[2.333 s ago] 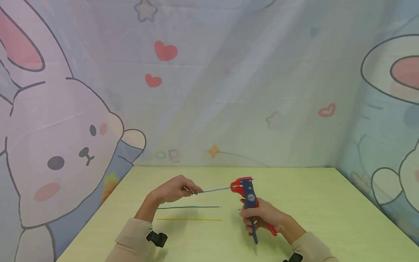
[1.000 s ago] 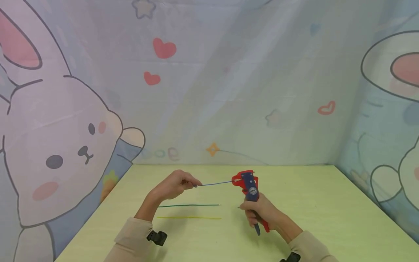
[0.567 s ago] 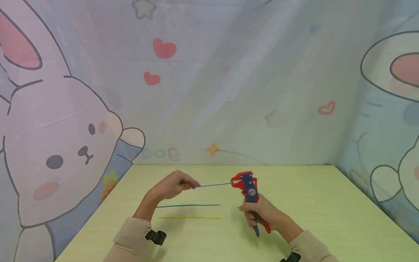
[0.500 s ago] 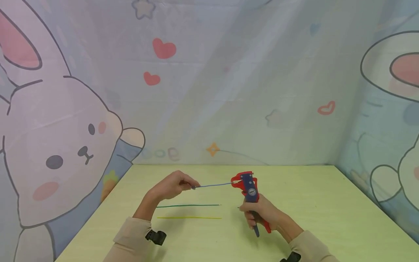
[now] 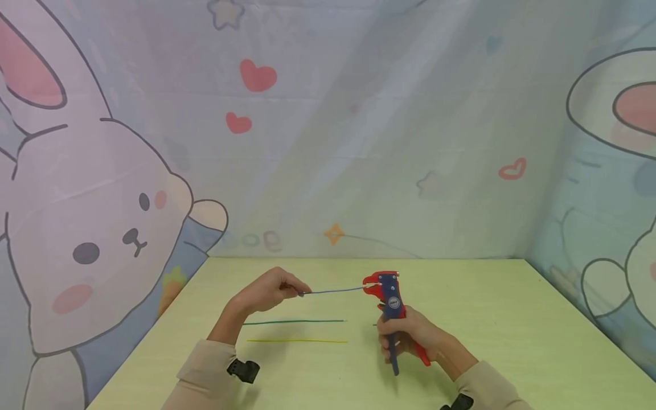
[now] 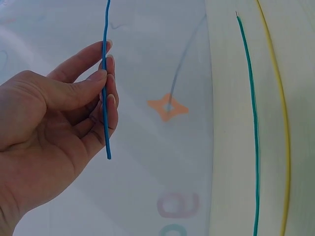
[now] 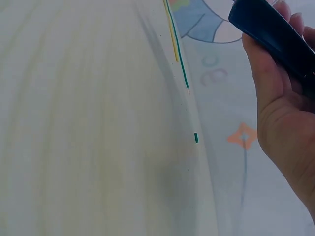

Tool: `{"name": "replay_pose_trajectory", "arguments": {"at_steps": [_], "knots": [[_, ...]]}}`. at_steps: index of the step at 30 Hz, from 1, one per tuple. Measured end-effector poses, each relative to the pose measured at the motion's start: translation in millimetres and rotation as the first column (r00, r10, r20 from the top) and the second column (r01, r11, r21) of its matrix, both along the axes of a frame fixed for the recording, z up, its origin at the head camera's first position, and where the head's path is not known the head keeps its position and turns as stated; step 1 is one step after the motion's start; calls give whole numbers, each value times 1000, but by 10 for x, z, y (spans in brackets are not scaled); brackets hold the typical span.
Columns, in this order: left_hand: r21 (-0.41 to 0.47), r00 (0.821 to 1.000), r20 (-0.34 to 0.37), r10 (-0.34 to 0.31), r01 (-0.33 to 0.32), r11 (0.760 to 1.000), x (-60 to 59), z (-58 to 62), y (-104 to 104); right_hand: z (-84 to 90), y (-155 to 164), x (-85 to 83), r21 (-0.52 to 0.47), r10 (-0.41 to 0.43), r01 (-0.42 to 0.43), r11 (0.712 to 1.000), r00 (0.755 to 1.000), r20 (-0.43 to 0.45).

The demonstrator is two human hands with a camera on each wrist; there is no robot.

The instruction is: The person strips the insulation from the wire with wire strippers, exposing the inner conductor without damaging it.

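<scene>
Your left hand (image 5: pixel 269 293) pinches the blue wire (image 5: pixel 333 291) between thumb and fingertips, holding it level above the bench (image 5: pixel 487 319); the left wrist view shows a short tail of the wire sticking out past your fingers (image 6: pixel 106 83). The wire's far end sits in the red head of the wire stripper (image 5: pixel 388 296), which your right hand (image 5: pixel 410 336) grips by its handles, fingers curled round them, with the tool standing nearly upright over the middle of the bench.

The bench is a pale yellow-green top. On it, below the raised wire, a green wire (image 5: pixel 294 322) and a yellow wire (image 5: pixel 297 341) lie side by side, parallel and apart. A tiny green offcut (image 7: pixel 196 137) lies just past the green wire's end, near your right hand.

Behind and to both sides hangs a backdrop (image 5: pixel 359 142) printed with cartoon rabbits, hearts and stars, meeting the bench along its far edge.
</scene>
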State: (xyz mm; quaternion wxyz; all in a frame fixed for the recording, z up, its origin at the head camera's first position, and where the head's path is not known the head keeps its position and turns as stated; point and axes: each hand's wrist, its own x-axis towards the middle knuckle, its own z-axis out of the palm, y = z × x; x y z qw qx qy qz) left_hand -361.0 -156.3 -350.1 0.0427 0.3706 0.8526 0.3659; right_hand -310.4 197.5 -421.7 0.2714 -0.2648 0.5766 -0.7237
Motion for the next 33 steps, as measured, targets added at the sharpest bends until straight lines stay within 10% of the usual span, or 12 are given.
{"name": "replay_pose_trajectory", "arguments": {"at_steps": [33], "knots": [[-146, 994, 109, -4, 20, 989, -174, -293, -120, -11, 55, -41, -134, 53, -38, 990, 993, 107]]}}
